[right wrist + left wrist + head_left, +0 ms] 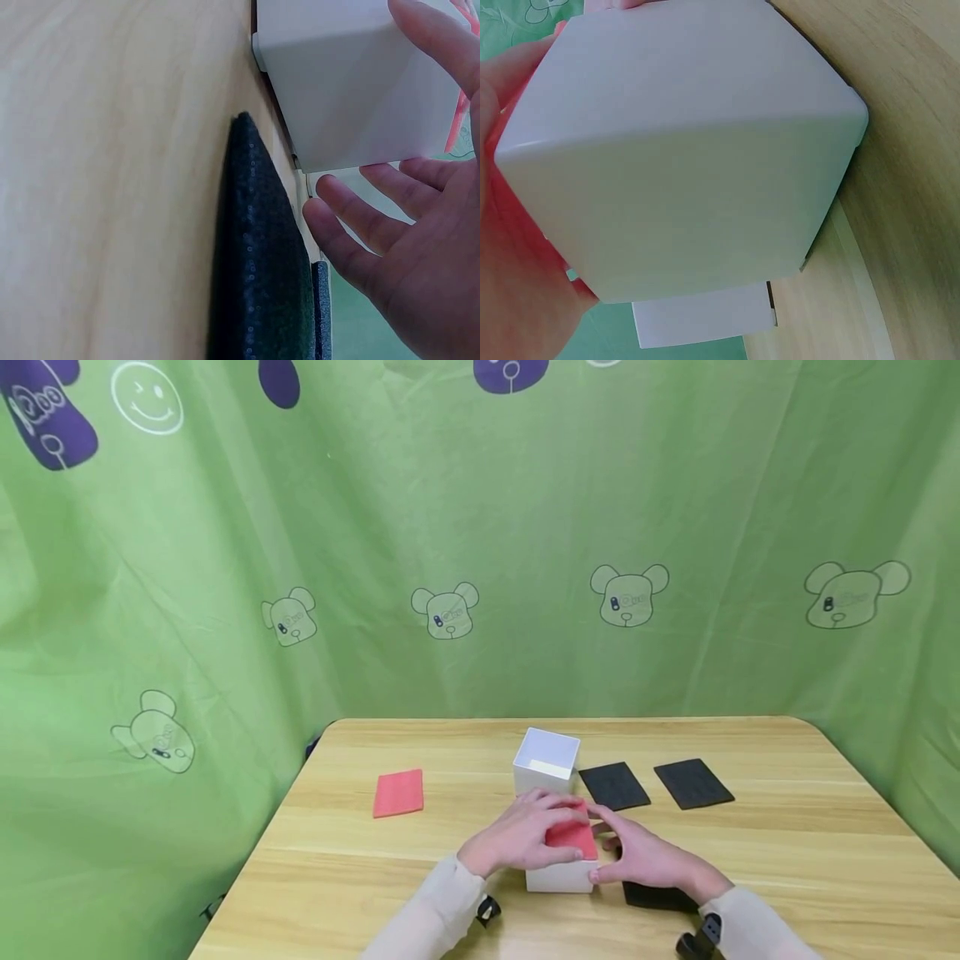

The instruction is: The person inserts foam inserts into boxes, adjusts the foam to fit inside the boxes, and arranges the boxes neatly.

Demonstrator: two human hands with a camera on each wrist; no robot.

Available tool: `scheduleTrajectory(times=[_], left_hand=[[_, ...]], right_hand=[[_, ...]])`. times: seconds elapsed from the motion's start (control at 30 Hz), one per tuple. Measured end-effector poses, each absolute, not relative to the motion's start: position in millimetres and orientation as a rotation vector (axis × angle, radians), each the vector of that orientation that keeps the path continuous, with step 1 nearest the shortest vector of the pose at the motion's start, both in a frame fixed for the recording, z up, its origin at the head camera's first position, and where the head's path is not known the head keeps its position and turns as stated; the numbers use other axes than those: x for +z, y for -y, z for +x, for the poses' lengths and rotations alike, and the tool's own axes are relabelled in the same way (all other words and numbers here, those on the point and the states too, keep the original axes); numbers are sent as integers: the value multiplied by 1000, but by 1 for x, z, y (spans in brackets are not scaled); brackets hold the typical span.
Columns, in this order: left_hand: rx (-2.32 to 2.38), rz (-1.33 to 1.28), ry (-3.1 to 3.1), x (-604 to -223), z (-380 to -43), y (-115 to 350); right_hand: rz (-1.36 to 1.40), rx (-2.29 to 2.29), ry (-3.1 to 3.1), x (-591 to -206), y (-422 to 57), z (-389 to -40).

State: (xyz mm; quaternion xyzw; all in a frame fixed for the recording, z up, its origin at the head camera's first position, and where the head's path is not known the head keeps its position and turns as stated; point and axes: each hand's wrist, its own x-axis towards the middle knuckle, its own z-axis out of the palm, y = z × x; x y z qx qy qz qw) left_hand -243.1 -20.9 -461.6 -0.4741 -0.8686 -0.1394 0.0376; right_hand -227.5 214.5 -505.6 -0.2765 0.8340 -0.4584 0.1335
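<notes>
A white square box (559, 877) stands on the table, with a folded red cloth (572, 837) lying over its top. My left hand (528, 831) rests on the red cloth from the left, fingers stretched across it and thumb along its near edge. In the left wrist view, red cloth shows between that hand and the rim of the box (690, 202). My right hand (647, 853) holds the box at its right side. The right wrist view shows its thumb on one face of the box (360, 97) and fingertips at another edge, the lower fingers spread away.
Behind the hands stands a second white box (546, 768), its top uncovered. To its right lie two folded black cloths, one nearer (615, 785) and one farther (693, 783). Another black cloth (656, 897) is partly under my right hand. A red cloth (398, 793) lies at the left.
</notes>
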Motion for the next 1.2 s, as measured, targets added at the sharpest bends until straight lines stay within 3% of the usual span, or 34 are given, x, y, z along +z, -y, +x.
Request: scheduleTrajectory(times=[1.2], left_hand=[[-401,-1390,2682,-463,-244,16]], right_hand=[[-798,-1329,-2425,-503,-213,-224]])
